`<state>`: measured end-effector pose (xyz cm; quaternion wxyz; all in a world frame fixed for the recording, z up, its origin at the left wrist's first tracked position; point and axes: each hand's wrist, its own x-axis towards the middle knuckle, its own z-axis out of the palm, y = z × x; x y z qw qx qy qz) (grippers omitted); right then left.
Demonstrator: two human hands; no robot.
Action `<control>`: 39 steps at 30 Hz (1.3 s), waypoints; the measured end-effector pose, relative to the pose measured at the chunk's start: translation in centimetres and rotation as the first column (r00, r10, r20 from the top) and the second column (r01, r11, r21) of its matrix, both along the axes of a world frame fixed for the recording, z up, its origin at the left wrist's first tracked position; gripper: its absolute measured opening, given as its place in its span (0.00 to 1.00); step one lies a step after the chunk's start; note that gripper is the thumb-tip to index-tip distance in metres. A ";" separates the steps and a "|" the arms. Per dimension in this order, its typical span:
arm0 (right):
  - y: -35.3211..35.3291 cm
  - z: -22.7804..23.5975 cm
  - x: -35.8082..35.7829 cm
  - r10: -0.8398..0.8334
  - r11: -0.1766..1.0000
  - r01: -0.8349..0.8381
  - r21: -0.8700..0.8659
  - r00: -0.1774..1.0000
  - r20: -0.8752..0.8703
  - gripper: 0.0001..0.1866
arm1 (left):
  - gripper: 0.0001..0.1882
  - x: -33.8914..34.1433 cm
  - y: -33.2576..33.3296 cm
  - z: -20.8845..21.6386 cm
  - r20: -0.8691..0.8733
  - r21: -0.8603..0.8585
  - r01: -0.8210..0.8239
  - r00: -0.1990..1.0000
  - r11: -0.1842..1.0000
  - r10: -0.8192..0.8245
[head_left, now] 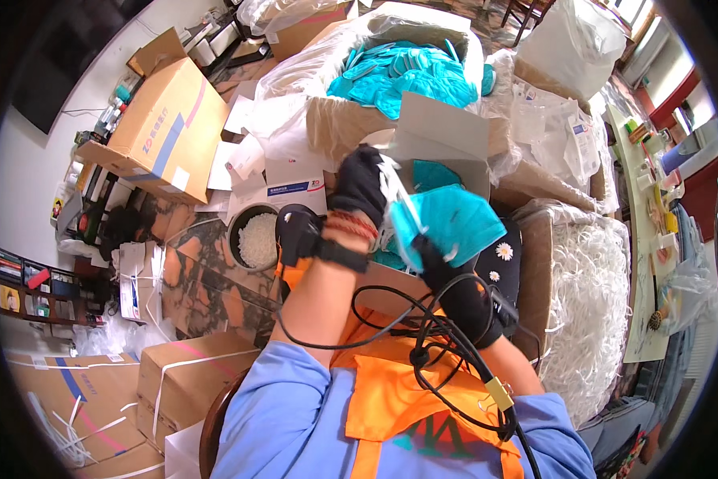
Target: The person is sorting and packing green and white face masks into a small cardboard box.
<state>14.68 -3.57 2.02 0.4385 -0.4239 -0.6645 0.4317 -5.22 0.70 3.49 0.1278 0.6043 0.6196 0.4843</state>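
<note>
My right hand [455, 291], in a black glove, is closed on the lower edge of a teal face mask [452, 219] in front of me. The mask is tilted, its folded panel fanned out to the right. My left hand [360, 182], also gloved in black, is closed around white elastic ear loops [391, 182] just left of the mask; a strap runs from there to the mask. Beneath both hands stands an open small box [440, 132] with its flap raised. More teal masks [435, 176] lie inside it, partly hidden by the held one.
A plastic-lined carton [343, 132] heaped with teal masks stands ahead. At right, a carton [537, 279] holds a mass of white straps. A round tub [234, 239] of white bits sits left. Black cable [423, 351] loops across my front. Tall and tied cartons flank the left.
</note>
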 end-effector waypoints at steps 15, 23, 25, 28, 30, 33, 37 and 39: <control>-3.9 5.6 3.0 0.407 0.763 -0.459 -0.455 0.888 -0.213 0.25 | 0.12 -7.0 9.8 -11.1 0.950 0.300 0.190 -0.146 0.935 -0.276; -0.6 10.7 2.9 -0.253 0.783 -0.055 -0.619 0.882 -0.398 0.26 | 0.15 -7.5 5.3 4.1 0.927 0.374 0.338 -0.148 0.864 -0.343; 1.8 9.9 2.1 -0.181 0.886 -0.051 -0.460 0.877 -0.445 0.21 | 0.20 -3.3 4.2 4.2 0.998 0.052 0.148 -0.047 0.988 -0.046; 3.5 9.3 2.4 -0.085 0.857 -0.150 -0.493 0.903 -0.422 0.19 | 0.29 2.5 0.4 5.8 0.946 -0.277 0.433 0.278 0.858 0.165; 3.0 10.3 1.4 -0.024 0.819 -0.186 -0.543 0.934 -0.357 0.18 | 0.25 3.8 -0.9 4.3 0.940 -0.170 0.430 0.341 0.886 0.015; 4.1 6.5 1.0 0.096 0.838 -0.340 -0.428 0.862 -0.497 0.16 | 0.21 6.1 -1.7 2.9 0.546 -0.013 0.407 0.768 0.913 -0.334; 5.2 5.9 2.5 0.391 0.750 -0.315 -0.581 0.920 0.006 0.28 | 0.17 4.7 -1.3 2.4 0.623 -0.088 0.254 0.769 0.963 -0.146; 5.1 3.8 3.2 0.164 0.984 -0.154 -0.088 0.978 0.125 0.37 | 0.18 3.7 -1.5 2.7 0.785 -0.098 0.314 0.608 0.944 -0.121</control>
